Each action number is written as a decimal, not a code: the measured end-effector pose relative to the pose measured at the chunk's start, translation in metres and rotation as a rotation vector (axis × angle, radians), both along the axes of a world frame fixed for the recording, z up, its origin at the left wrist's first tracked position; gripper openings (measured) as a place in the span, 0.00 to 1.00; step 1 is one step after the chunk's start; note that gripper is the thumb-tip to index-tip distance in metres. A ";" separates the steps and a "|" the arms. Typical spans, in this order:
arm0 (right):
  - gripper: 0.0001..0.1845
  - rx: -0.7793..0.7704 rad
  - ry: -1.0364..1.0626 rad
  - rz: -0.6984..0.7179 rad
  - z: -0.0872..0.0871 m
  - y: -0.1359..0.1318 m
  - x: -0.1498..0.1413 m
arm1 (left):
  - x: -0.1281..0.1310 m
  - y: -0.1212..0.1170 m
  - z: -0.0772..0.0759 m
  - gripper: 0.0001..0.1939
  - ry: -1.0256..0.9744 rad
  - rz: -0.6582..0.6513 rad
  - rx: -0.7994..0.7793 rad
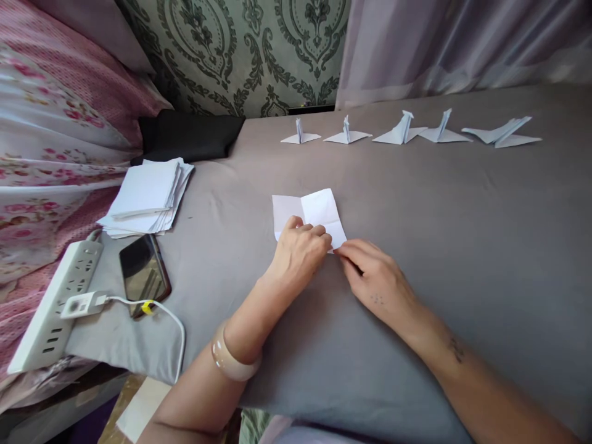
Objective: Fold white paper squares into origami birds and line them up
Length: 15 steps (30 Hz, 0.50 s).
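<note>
A small white sheet of paper [320, 209] with crossing crease lines lies on the grey cloth in front of me. Bent over its lower part is my left hand [303, 243], its fingers curled and pressed to the paper near the bottom edge; the fingertips are mostly hidden. My right hand [377, 280] pinches the sheet's lower right corner between thumb and fingers, close beside the left fingertips. Several folded white paper figures [400, 131] with flat wings and upright points stand in a row at the back.
A stack of white paper [143, 191] lies at the left, by a black folded item [189, 135]. Nearer are a phone [144, 274], a white power strip [55, 305] and a plugged-in charger [84, 304] with its cable [181, 336]. Curtains [462, 43] hang behind.
</note>
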State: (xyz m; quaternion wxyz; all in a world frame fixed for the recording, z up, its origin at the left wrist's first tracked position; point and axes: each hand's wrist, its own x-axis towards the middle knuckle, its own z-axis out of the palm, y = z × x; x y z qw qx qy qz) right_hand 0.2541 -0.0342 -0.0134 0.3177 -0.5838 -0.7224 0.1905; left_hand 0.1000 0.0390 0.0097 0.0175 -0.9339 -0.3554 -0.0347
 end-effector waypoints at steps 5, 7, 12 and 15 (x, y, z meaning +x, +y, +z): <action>0.16 -0.011 -0.223 0.013 -0.003 -0.004 -0.008 | -0.012 0.000 0.001 0.11 -0.056 0.062 -0.050; 0.15 -0.005 -0.282 0.019 -0.002 -0.005 -0.009 | -0.021 0.000 -0.001 0.08 -0.137 0.120 -0.072; 0.16 -0.006 -0.393 0.019 -0.003 -0.008 -0.012 | -0.041 0.000 -0.004 0.07 -0.281 0.261 -0.218; 0.17 0.009 -0.405 0.020 -0.004 -0.007 -0.012 | -0.042 0.000 -0.002 0.06 -0.312 0.313 -0.308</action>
